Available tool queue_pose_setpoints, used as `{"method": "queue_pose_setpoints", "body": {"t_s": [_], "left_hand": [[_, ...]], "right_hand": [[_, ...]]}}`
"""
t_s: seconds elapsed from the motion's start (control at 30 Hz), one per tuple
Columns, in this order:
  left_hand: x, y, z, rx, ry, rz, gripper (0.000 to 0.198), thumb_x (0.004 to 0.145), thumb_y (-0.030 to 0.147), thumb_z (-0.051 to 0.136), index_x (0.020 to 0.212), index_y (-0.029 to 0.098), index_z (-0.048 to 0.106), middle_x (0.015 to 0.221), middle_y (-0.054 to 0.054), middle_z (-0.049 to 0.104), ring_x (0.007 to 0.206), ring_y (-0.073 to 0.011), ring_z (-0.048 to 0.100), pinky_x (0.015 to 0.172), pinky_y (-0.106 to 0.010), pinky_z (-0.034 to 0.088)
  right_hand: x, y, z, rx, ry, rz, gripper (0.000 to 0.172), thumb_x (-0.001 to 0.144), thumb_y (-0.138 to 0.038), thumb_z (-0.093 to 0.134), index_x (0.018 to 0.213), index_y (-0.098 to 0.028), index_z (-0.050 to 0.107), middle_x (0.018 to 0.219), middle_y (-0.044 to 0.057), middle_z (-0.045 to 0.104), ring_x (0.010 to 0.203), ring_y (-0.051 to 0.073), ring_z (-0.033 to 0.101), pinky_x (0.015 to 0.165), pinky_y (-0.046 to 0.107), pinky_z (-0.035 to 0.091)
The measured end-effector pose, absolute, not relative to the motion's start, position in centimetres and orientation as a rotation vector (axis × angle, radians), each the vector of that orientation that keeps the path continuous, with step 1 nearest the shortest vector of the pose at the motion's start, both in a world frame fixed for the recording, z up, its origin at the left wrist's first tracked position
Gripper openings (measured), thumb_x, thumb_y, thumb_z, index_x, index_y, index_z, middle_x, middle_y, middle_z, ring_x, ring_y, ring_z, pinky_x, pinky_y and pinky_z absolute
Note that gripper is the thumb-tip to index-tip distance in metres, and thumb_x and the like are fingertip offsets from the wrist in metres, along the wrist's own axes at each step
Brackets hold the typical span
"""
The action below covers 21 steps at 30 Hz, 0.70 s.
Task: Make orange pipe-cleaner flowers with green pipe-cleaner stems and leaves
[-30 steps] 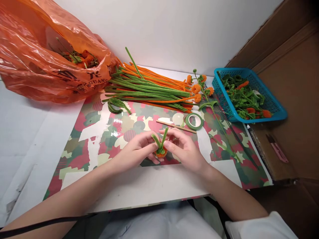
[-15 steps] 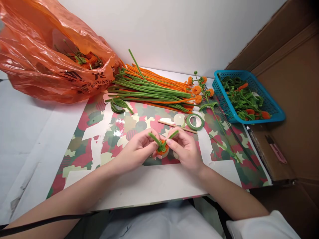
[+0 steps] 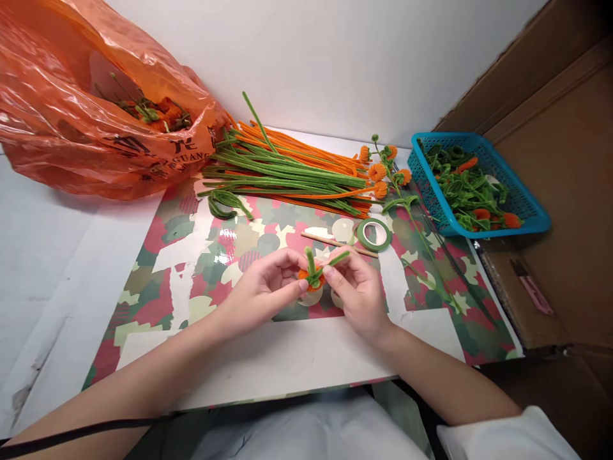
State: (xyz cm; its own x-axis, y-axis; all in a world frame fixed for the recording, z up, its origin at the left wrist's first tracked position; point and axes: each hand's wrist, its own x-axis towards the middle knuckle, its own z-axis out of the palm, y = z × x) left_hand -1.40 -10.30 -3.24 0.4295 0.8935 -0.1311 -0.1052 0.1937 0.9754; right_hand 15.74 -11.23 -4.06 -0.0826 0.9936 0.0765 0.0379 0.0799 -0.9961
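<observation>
Left hand (image 3: 268, 287): grip clamped on a small, rounded orange fuzzy flower head (image 3: 313, 288), thumb at its near-left edge. Right hand (image 3: 359, 291): thumb and forefinger pinched near the base of the right-leaning green fuzzy strand (image 3: 340, 259). Flower head is between the hands, above the table (image 3: 287, 358), nearer the body than the ring-shaped roll of green tape (image 3: 374, 235). Change: half a second ago both strands splayed outward; the left green fuzzy strand (image 3: 310, 259) now stands nearly upright. Reading: strands being parted and adjusted singly.
</observation>
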Motion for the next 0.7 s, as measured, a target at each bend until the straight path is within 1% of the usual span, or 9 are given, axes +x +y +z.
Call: {"method": "queue_pose_setpoints", "body": {"t_s": [0.07, 0.23, 0.33, 0.4, 0.47, 0.6, 0.7], "left_hand": [[-1.49, -10.25, -3.28, 1.167, 0.902, 0.853, 0.016, 0.083, 0.031, 0.067, 0.087, 0.017, 0.059, 0.084, -0.006, 0.063, 0.076, -0.0169, 0.063, 0.064, -0.028, 0.056], [-1.69, -10.19, -3.31, 1.116, 0.936, 0.849, 0.011, 0.085, 0.03, 0.061, 0.084, 0.019, 0.061, 0.081, -0.004, 0.066, 0.071, -0.0163, 0.065, 0.065, -0.028, 0.057], [-1.68, -10.29, -3.47, 1.113, 0.906, 0.842, 0.01, 0.081, 0.026, 0.066, 0.084, 0.019, 0.06, 0.082, -0.004, 0.065, 0.074, -0.0175, 0.066, 0.065, -0.029, 0.057], [-1.61, -10.37, -3.62, 1.134, 0.882, 0.82, 0.014, 0.078, 0.022, 0.069, 0.087, 0.018, 0.059, 0.086, -0.004, 0.065, 0.075, -0.0175, 0.067, 0.064, -0.028, 0.057], [-1.52, -10.44, -3.73, 1.159, 0.858, 0.815, 0.015, 0.078, 0.02, 0.069, 0.088, 0.018, 0.058, 0.09, -0.005, 0.064, 0.076, -0.0171, 0.067, 0.065, -0.028, 0.058], [-1.48, -10.42, -3.6, 1.312, 0.843, 0.878, 0.008, 0.08, 0.018, 0.067, 0.085, 0.017, 0.06, 0.09, -0.005, 0.063, 0.08, -0.0172, 0.066, 0.069, -0.03, 0.06], [-1.65, -10.31, -3.34, 1.569, 0.898, 0.937, 0.005, 0.081, 0.015, 0.064, 0.086, 0.016, 0.063, 0.09, -0.007, 0.065, 0.081, -0.0172, 0.066, 0.067, -0.028, 0.06]], "right_hand": [[15.68, -11.29, -4.03, -1.132, -1.307, 1.209, 0.012, 0.088, -0.03, 0.058, 0.079, -0.022, 0.06, 0.083, 0.0, 0.055, 0.077, 0.014, 0.056, 0.068, 0.027, 0.048], [15.49, -11.47, -4.26, -1.097, -1.272, 1.257, 0.01, 0.089, -0.029, 0.058, 0.082, -0.022, 0.06, 0.085, 0.001, 0.058, 0.081, 0.016, 0.059, 0.071, 0.028, 0.051], [15.46, -11.53, -4.43, -1.091, -1.279, 1.238, 0.009, 0.089, -0.027, 0.058, 0.082, -0.022, 0.06, 0.084, 0.001, 0.058, 0.08, 0.015, 0.058, 0.072, 0.029, 0.051], [15.47, -11.56, -4.47, -1.097, -1.297, 1.221, 0.009, 0.089, -0.027, 0.058, 0.082, -0.022, 0.061, 0.083, 0.001, 0.058, 0.08, 0.015, 0.059, 0.072, 0.029, 0.051], [15.48, -11.59, -4.44, -1.108, -1.303, 1.215, 0.009, 0.088, -0.028, 0.058, 0.082, -0.022, 0.061, 0.083, 0.001, 0.058, 0.08, 0.015, 0.059, 0.072, 0.029, 0.05], [15.47, -11.61, -4.3, -1.109, -1.266, 1.249, 0.008, 0.088, -0.026, 0.059, 0.081, -0.022, 0.061, 0.081, 0.0, 0.059, 0.077, 0.014, 0.058, 0.07, 0.027, 0.049], [15.4, -11.59, -4.24, -1.066, -1.228, 1.289, 0.009, 0.088, -0.023, 0.058, 0.08, -0.022, 0.062, 0.079, -0.001, 0.059, 0.077, 0.013, 0.058, 0.071, 0.026, 0.049]]}}
